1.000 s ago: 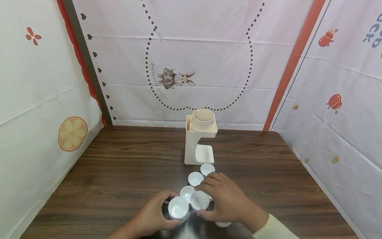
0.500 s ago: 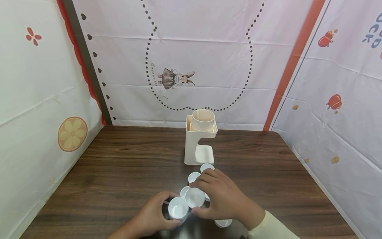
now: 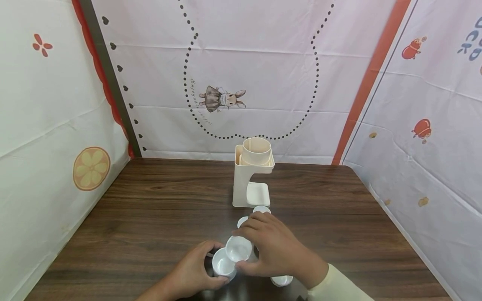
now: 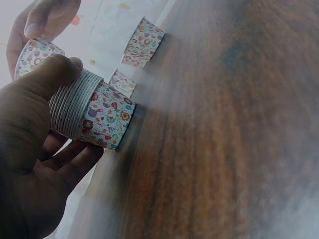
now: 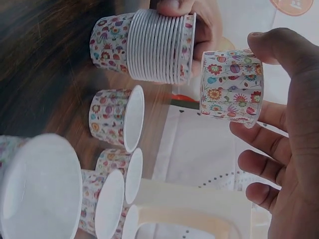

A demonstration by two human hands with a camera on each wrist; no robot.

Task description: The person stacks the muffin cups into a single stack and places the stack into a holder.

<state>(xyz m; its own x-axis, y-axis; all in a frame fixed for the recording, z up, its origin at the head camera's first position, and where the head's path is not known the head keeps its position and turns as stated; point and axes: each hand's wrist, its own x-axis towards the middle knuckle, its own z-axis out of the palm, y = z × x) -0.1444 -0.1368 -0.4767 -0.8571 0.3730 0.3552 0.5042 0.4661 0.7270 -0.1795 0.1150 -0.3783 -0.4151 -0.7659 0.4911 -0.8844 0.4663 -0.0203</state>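
Starting on the left: clamped down hard here, fingers and thumb of the left hand (image 3: pixel 196 265) curled round a tall nested stack of floral paper cups (image 5: pixel 158 46). Standing close to upright, mouth up, white inside, nothing to be seen in the top one. Resting on the tabletop (image 3: pixel 169 200) or just clear of it? Impossible to tell.

Now the key relation: just right of that mouth and slightly beyond, overlapping it in the head view, the single floral paper cup (image 5: pixel 232 84). Held higher than the stack's rim, base down toward it, long axes running nearly parallel. Touching or a sliver apart: too close to call. White inside this one too, with no contents visible.

Beyond both hands, a cream coffee-maker-shaped stand (image 3: pixel 241 184), carrying a hollow cylinder (image 3: pixel 257 156) up top. Nearer, in front of that stand, a partly covered cup (image 3: pixel 242 220), then a farther cup (image 3: pixel 261 208) just to its right, both mouth up.

Across to the right hand (image 3: pixel 269 246): pinching the single cup between thumb and fingertips, reaching in from its right side. Last, below the right wrist, one more cup (image 3: pixel 281 281), partly hidden by the forearm.
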